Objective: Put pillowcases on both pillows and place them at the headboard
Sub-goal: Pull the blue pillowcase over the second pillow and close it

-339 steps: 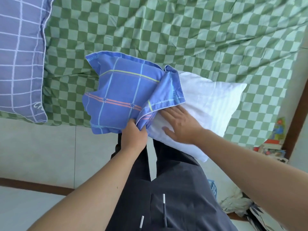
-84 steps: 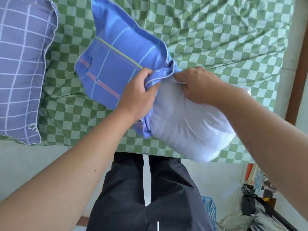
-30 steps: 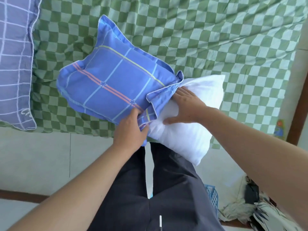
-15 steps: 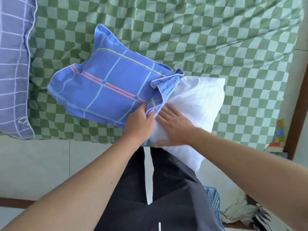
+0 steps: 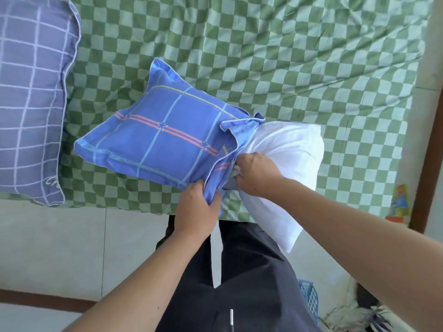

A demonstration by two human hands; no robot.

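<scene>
A white pillow (image 5: 285, 161) lies across the near edge of the bed, its left half inside a blue plaid pillowcase (image 5: 163, 140) with pink stripes. My left hand (image 5: 196, 212) grips the pillowcase's open hem at its near corner. My right hand (image 5: 254, 173) is closed on the white pillow right at the opening, fingers partly tucked under the hem. The pillow's right half sticks out bare and overhangs the bed edge. A second pillow (image 5: 31, 97) in a purple grid pillowcase rests on the bed at the far left.
The bed carries a green checkered sheet (image 5: 287, 63). Pale floor tiles (image 5: 60, 248) lie below the bed edge. A brown wooden post (image 5: 429, 140) stands at the right. A blue plastic basket (image 5: 309, 300) and loose clutter sit on the floor at the lower right.
My right hand has gone from lying flat on the white pillow to clenching it at the pillowcase opening. My left hand has slid down along the hem toward the near corner.
</scene>
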